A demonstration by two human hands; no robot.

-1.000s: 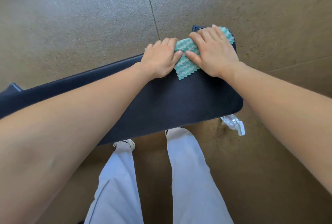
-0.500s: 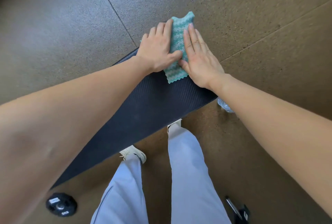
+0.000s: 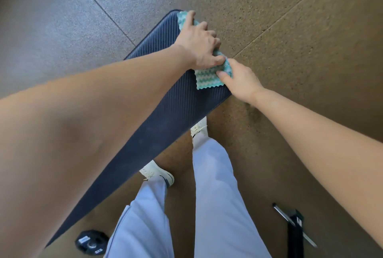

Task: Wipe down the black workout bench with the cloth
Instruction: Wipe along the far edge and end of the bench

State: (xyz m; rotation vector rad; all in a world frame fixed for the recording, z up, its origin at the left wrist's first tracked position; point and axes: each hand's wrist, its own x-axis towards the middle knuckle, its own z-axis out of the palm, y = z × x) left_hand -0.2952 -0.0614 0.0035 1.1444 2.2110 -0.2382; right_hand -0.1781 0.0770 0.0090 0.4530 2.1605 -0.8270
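**A:** Where's the cloth (image 3: 209, 76) right now?

**B:** At the far end of the bench (image 3: 165, 112), up around one o'clock from where I stand. It's draped along the end edge, part flat on the pad, part wrapping over the rim.

**A:** And your hands?

**B:** My left hand (image 3: 200, 45) is curled down on the cloth, fingers bent over the edge, pressing it against the rim so it hugs the corner. My right hand (image 3: 241, 80) sits at its four o'clock, thumb and fingers pinching the near end of the cloth to keep it taut.

**A:** Why both?

**B:** One hand alone would bunch the fabric, I reckon. Most of the pad, running toward seven o'clock under my left arm, likely still needs a pass.
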